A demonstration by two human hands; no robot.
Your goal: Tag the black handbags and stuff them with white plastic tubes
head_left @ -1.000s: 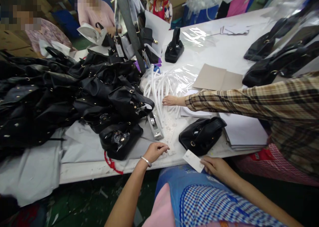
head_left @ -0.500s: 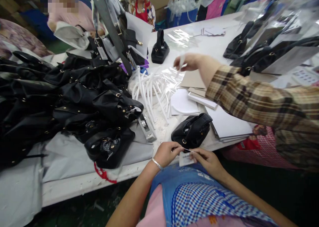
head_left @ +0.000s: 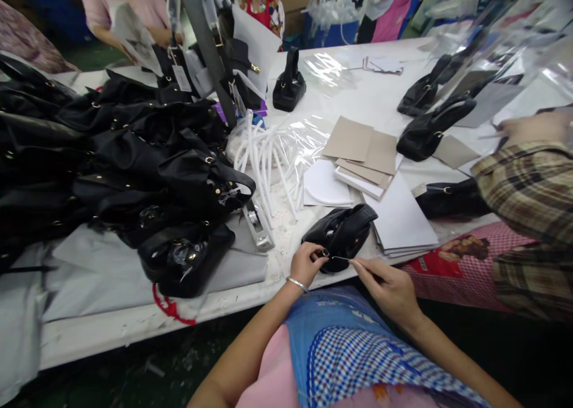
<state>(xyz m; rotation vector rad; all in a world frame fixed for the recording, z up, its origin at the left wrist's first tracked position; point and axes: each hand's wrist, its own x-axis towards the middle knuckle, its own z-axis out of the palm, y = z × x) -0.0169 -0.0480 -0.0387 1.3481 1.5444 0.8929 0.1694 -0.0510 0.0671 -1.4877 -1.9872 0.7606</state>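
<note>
White table (head_left: 385,100) before you carries a heap of black bags (head_left: 111,163), white tubes (head_left: 264,157) and card sheets (head_left: 362,151). Your left hand (head_left: 307,263) pinches a ring on the small black bag (head_left: 342,232) at the near edge. Your right hand (head_left: 389,285) pinches a thin strand (head_left: 341,257) stretched between both hands.

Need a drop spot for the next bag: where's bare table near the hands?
Bare table lies between the upright bag and the cardboard sheets. Crowded: bag pile on the left, white tubes, paper stack, and the small bag by both hands.
</note>
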